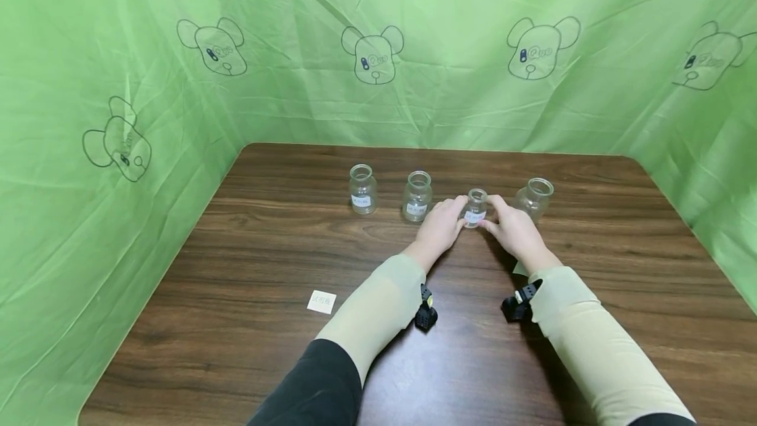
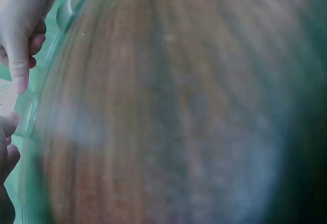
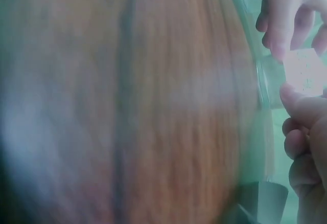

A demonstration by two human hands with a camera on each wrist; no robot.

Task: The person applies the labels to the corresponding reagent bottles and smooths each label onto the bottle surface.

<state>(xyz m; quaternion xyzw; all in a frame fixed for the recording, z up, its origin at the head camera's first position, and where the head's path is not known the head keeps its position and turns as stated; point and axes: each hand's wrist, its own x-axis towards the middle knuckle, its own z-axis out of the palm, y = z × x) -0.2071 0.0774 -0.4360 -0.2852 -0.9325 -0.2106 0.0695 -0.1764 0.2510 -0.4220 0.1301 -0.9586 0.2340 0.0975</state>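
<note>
A small clear glass jar [image 1: 476, 200] with a white label [image 1: 474, 217] stands between both hands in the head view. My left hand [image 1: 440, 226] grips its left side, thumb at the label's edge. From the right, my right hand [image 1: 517, 231] holds the same jar, its thumb at the other edge of the label. Both wrist views show thumbs at the label [image 3: 305, 73], which carries handwriting; the jar's body is mostly hidden there.
Two labelled glass jars [image 1: 363, 188] [image 1: 417, 196] stand to the left. Behind my right hand is a larger jar [image 1: 534, 197], partly covered. A white paper note [image 1: 322, 302] lies on the wooden table [image 1: 248, 268], and a pale paper piece [image 1: 520, 269] shows beside the right wrist. Green cloth [image 1: 307, 104] surrounds the table.
</note>
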